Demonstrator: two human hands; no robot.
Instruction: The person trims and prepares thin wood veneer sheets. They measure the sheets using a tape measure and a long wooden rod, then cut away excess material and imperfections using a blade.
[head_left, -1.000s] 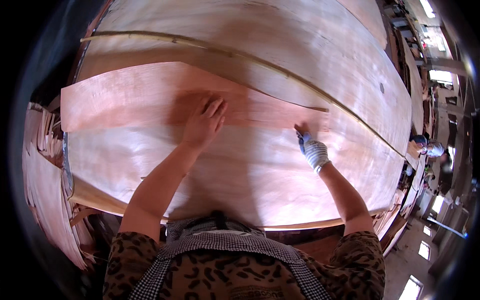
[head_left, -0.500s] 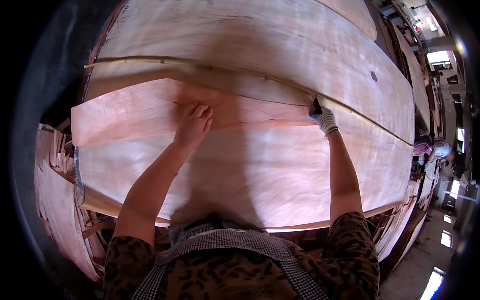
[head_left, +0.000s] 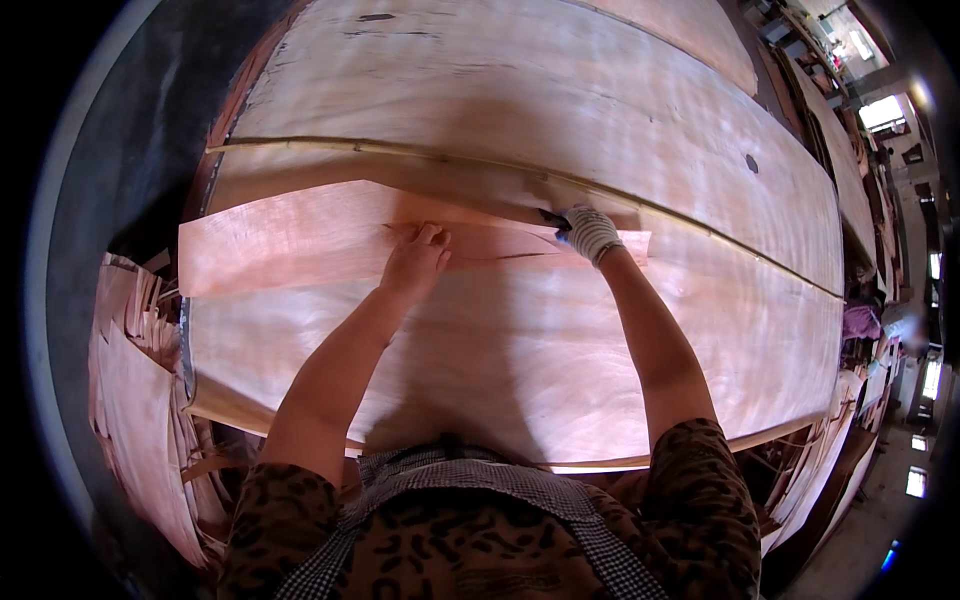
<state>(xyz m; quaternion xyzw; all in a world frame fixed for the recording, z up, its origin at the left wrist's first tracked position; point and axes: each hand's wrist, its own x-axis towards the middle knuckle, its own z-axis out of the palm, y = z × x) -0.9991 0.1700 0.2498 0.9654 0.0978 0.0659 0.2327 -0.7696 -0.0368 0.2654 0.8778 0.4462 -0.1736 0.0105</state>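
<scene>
A long reddish wood veneer strip (head_left: 290,235) lies across a large pale veneer sheet (head_left: 430,370). My bare left hand (head_left: 416,262) presses on the strip near its middle, with the fingers bent and slightly apart. My right hand (head_left: 588,236), in a striped white glove, is closed round a dark knife (head_left: 550,218). The knife is at the strip's far edge, towards its right end; most of its handle is hidden in the glove. Just beyond the strip, a thin bamboo stick (head_left: 440,155) lies lengthwise across the sheet.
Loose veneer scraps (head_left: 135,390) are heaped off the sheet's left side. More veneer pieces (head_left: 815,460) stand beyond its near right corner. At the far right a blurred person (head_left: 862,322) is beside other stacks. The large sheet has a dark hole (head_left: 751,162).
My right hand has moved left along the strip's far edge with the knife, and the strip's right end now shows beyond it. My left hand stays on the strip. The whole view has shifted slightly.
</scene>
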